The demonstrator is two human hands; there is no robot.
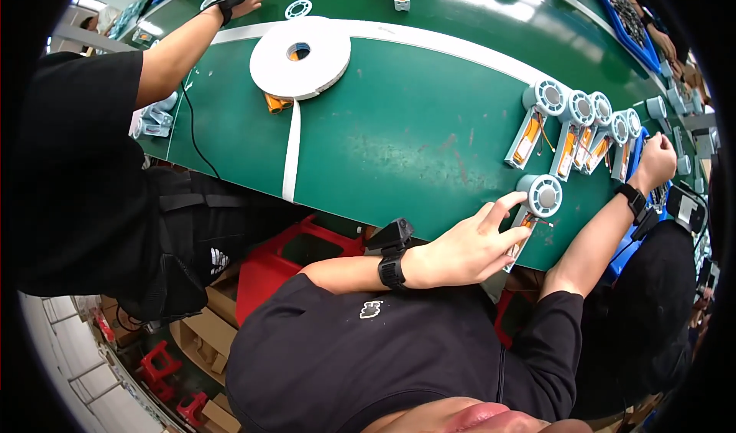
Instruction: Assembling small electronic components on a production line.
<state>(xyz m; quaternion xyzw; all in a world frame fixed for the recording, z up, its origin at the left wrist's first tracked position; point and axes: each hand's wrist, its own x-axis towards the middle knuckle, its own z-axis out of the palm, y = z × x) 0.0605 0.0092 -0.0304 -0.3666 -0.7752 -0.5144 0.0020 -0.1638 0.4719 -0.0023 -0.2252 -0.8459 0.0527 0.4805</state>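
Observation:
My left hand (468,249) reaches to a light-blue handheld fan body (544,197) near the table's front edge. One fingertip touches its round slotted head and others rest at the open handle, where an orange battery and thin wires show. My right hand (656,162) is out at the far right, fingers curled, above a blue bin (626,243); whatever it may hold is too small to make out. Between and beyond my hands, several similar fan bodies (580,109) lie in a row, heads away from me, with orange batteries in their handles.
A large white tape roll (276,57) sits on the green table (399,134), its loose strip hanging over the front edge. Orange batteries (276,103) lie under it. A person in black stretches an arm (172,57) across at left; another sits at right. Red stools (276,268) stand below.

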